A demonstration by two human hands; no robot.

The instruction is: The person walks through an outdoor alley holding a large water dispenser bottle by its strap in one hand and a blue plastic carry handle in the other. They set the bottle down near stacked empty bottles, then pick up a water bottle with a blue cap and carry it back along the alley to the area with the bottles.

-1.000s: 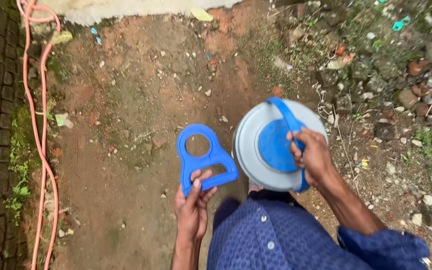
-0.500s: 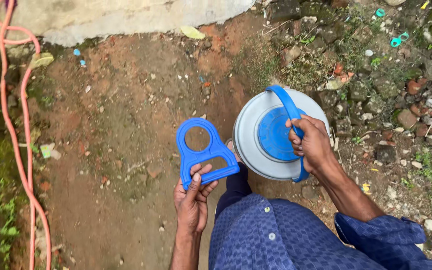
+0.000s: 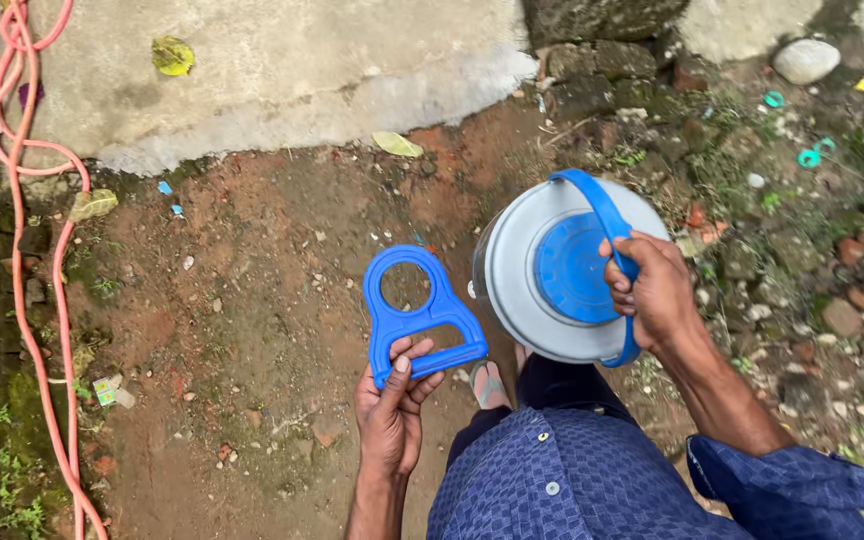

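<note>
Altogether one jug (image 3: 542,290), one handle (image 3: 420,318).

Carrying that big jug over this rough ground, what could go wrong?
The right hand alone grips the blue strap of the water jug, so a slip could drop it on the sandalled foot below. Loose stones and the pink hose could trip a step.

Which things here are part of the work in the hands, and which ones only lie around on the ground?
In hand:
- blue handle, held by the left hand
- grey container with blue lid, carried by its blue strap in the right hand

Lying about:
- pink hose
- yellow leaves
- stones
- small teal rings
</note>
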